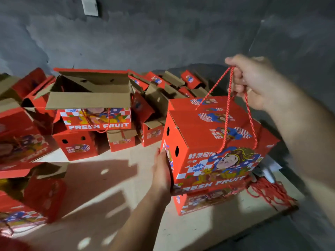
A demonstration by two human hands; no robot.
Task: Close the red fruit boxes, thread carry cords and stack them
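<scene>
A closed red fruit box [213, 142] with "FRESH FRUIT" print sits on top of another closed red box [203, 201] at the right. Two red carry cords [227, 113] rise from its lid. My right hand [253, 82] grips both cords at the top, pulling them taut. My left hand [163, 169] lies flat against the box's left end, fingers straight. A heap of loose red cords [270, 192] lies to the right of the stack.
An open red box [94, 109] with raised brown flaps stands on others at the back centre. Several more red boxes, open and closed, crowd the back and left. All sit on a pale board [116, 187] on the floor. A grey wall [163, 33] is behind.
</scene>
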